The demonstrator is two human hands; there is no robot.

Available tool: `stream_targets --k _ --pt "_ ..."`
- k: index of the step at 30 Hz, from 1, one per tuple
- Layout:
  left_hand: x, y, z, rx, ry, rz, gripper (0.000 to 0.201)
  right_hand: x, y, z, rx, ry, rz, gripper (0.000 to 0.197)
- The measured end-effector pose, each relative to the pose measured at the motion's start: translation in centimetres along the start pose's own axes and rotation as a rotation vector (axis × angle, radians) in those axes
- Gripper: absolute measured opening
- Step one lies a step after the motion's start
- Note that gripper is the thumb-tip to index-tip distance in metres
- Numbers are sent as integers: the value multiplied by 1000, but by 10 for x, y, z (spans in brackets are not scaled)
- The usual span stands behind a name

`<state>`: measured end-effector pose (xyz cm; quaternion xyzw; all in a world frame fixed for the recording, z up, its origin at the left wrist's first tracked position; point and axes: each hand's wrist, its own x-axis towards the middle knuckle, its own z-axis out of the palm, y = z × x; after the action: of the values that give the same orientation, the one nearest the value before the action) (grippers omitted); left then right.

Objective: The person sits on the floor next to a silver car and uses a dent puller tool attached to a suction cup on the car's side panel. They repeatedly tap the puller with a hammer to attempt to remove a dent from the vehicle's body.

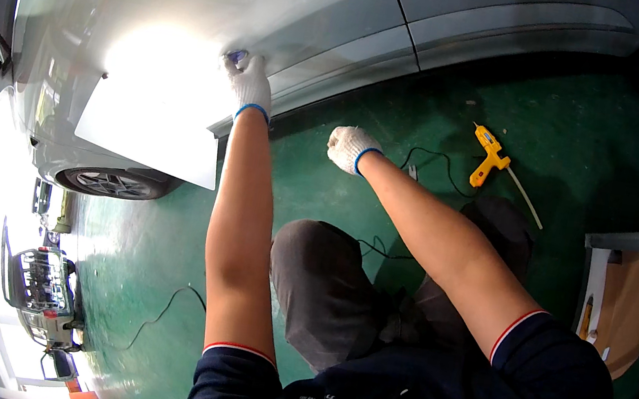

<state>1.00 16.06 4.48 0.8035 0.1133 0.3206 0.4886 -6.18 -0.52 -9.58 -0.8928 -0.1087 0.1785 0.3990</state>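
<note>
The silver car body (307,4) reaches from the far left across the top, smooth and glossy, with a dark door seam running above the right hand. A front wheel (114,184) shows below and left of the left hand. Just left of that hand, a white sheet (149,133) with a straight lower edge lies against the side of the car; bright glare washes out its upper part. The small purple-blue piece (236,57) sits at the left hand's fingertips, close against the car panel; its exact shape is hidden by the glove. To the right of the right hand, well apart from it, a yellow glue gun (490,159) lies on the green floor (424,108), with a pale glue stick (524,199) trailing from its rear and a dark cord nearby.

Farther right, a grey-rimmed box (629,238) holds brown cardboard (624,303) and a slim tool with a wooden-looking handle (587,316).

The left hand (248,88), in a white knit glove with a blue cuff, has its fingers bent nearly closed, pinching the piece. The right hand (352,149), gloved alike, hovers above the floor in a loose fist; whether anything is inside cannot be told.
</note>
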Motion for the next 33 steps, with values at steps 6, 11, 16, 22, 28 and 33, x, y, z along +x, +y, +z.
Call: stream_targets --k 6,11,16,22,28,33 --pt "0 11 -9 -197 -26 -196 64 -9 -11 -2 -48 -40 25 29" --pt "3 16 -19 -128 -151 -221 40 -10 -10 2 -20 -44 25 29" --pt "-13 45 0 -208 -241 -267 45 2 3 6 -43 -2 24 29" --pt "-9 33 1 -13 -177 -177 54 -16 -9 -3 -28 -29 4 30" --pt "-13 29 12 222 -180 -62 68 -18 -7 -10 -41 -17 18 30" --pt "-9 10 2 522 -172 106 90 -17 -11 0 -57 -27 -12 31"
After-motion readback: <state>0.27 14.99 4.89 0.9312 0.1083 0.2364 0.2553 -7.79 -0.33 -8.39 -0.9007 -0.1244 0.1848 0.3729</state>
